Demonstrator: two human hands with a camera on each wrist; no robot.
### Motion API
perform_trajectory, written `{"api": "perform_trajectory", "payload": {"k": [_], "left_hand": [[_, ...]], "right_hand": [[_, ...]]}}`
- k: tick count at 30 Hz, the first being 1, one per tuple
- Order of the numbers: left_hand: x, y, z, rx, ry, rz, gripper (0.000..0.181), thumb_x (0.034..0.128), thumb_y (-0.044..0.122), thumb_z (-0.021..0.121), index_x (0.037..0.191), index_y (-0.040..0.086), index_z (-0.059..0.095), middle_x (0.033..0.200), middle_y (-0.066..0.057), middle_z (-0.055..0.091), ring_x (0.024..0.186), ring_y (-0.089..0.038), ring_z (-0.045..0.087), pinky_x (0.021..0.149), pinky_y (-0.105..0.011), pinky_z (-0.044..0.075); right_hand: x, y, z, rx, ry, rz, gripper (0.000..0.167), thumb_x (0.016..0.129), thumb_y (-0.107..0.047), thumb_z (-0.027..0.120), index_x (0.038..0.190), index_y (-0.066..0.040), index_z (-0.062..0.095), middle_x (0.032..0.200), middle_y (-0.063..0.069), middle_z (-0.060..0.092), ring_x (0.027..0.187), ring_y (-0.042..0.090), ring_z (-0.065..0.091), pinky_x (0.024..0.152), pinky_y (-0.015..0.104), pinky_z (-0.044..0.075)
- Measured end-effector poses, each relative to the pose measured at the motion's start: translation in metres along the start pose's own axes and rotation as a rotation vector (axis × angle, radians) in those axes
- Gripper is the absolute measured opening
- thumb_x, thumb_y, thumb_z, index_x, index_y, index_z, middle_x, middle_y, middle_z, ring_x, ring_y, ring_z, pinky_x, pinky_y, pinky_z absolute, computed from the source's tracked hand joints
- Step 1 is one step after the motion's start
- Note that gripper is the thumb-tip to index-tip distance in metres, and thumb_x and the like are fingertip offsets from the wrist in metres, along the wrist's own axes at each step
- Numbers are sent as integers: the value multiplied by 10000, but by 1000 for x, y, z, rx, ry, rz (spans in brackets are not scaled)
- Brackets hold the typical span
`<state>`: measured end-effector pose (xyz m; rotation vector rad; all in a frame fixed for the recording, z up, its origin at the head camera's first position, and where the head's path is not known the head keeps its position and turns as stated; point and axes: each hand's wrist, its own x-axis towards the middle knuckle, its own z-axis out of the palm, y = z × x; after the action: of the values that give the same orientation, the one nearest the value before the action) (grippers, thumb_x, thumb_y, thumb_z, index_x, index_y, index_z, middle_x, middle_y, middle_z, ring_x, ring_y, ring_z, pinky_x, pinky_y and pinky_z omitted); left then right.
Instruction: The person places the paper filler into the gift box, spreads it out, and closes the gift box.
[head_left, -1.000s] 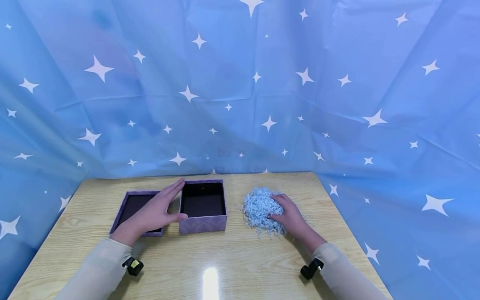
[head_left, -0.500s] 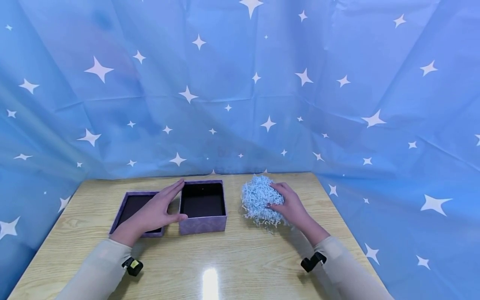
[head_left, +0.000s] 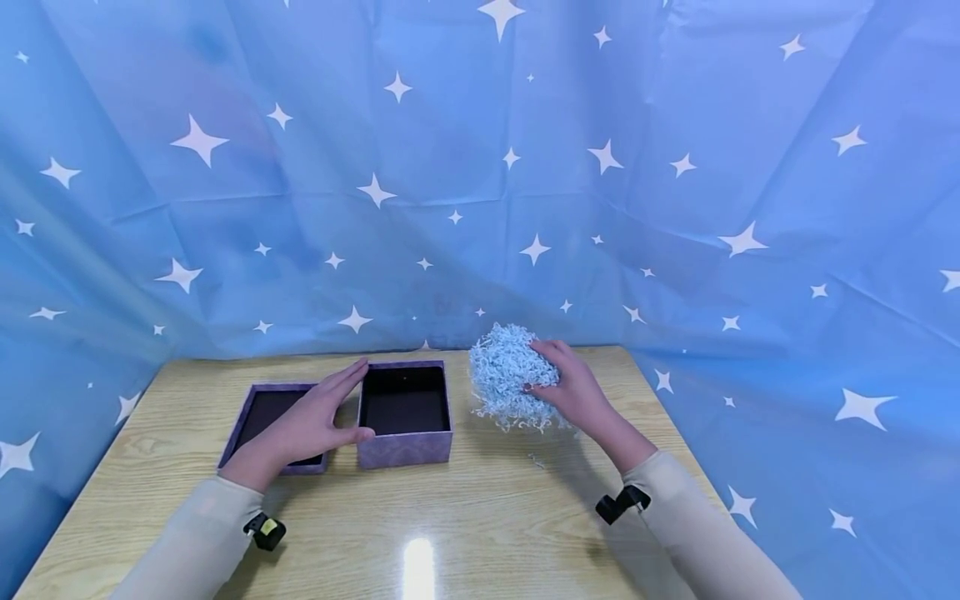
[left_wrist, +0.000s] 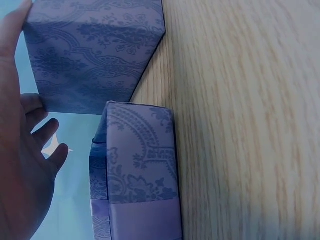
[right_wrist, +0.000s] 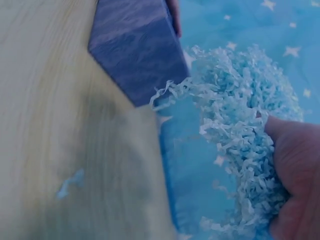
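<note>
The grip of the right hand [head_left: 573, 392] is full: it pinches a puffy bunch of blue paper bits [head_left: 510, 375] up over the desk [head_left: 465, 525], right of the purple box [head_left: 405, 450]. The left hand [head_left: 318, 421] is spread wide along the box's left side, partly over the lid [head_left: 266, 410]. A snug but soft squeeze and slow moves seem best, because a loose bit [head_left: 536, 460] lies below and more could drop
</note>
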<state>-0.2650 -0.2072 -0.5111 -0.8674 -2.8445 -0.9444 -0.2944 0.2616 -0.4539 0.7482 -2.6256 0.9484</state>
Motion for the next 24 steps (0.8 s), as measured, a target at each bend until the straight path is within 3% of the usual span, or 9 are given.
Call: {"api": "perform_trajectory", "payload": {"k": [9,15,24], "left_hand": [[1,-2,0,4,3,0,1103,969,535,840,1774,84,237,1846,-79,171,1649,-461,238,1244,-717,316],[2,-2,0,-1,4,-4,1095,973,504,851,1780,110,225,1845,-96,175,1652,-455,230,1255,-708,302],[1,-2,0,-11,6,-6,1093,972,482,859,1784,128,218,1841,-119,186,1652,-451,232,1257,-706,299]], "right_hand": [[31,-41,8,12,-73,-60,815,855,58,918,1593,-45,588,1423,160,622,1209,332,642,938,472,613],[50,-64,23,-18,-129,-129,827,839,16,944,1587,-86,605,1358,102,644,1229,307,621,986,454,594],[70,-88,54,-125,-255,-202,810,862,-82,963,1588,-109,605,1401,93,628,1332,299,571,1092,435,544]]}}
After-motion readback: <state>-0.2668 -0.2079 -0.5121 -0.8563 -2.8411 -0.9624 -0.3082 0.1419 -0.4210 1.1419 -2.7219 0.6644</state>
